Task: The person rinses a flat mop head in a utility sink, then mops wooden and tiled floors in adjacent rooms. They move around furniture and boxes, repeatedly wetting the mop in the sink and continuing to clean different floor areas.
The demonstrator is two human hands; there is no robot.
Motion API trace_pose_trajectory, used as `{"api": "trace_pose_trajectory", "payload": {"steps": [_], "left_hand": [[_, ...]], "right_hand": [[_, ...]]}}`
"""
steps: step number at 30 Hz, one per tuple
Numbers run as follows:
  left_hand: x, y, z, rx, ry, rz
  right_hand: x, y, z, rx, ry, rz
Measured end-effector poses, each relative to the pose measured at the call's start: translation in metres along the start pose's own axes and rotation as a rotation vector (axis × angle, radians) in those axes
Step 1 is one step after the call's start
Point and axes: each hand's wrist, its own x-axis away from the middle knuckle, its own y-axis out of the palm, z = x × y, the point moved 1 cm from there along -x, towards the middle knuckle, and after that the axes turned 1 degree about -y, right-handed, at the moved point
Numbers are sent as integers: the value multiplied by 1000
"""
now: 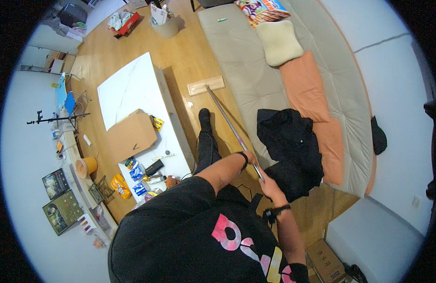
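A flat mop reaches across the wooden floor, its rectangular, pale beige head [216, 82] lying flat between the white table and the beige sofa bed. From the head, the metal pole [228, 122] slants back towards my body. My left hand [251, 157] is closed around the pole, a dark band on its wrist. Nearer to my body, my right hand [270, 184] grips the pole's upper end, with a black watch or device at the wrist. A small white scrap [190, 104] lies on the floor close to the mop head, ahead of my dark shoe [204, 115].
On the left, a white table [133, 85] holds a cardboard box [133, 136] and small items. A sofa bed [235, 60] on the right bears black clothing [292, 152], orange fabric [304, 85] and cushions. Further ahead stand a waste bin [166, 28] and a red box [127, 24].
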Motion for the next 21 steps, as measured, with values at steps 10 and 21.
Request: {"api": "trace_pose_trajectory", "payload": {"steps": [10, 21], "left_hand": [[3, 165, 200, -70, 186, -623], [-16, 124, 0, 232, 129, 137]], "right_hand": [[285, 22, 105, -117, 291, -8], [284, 61, 107, -362, 482, -101]]}}
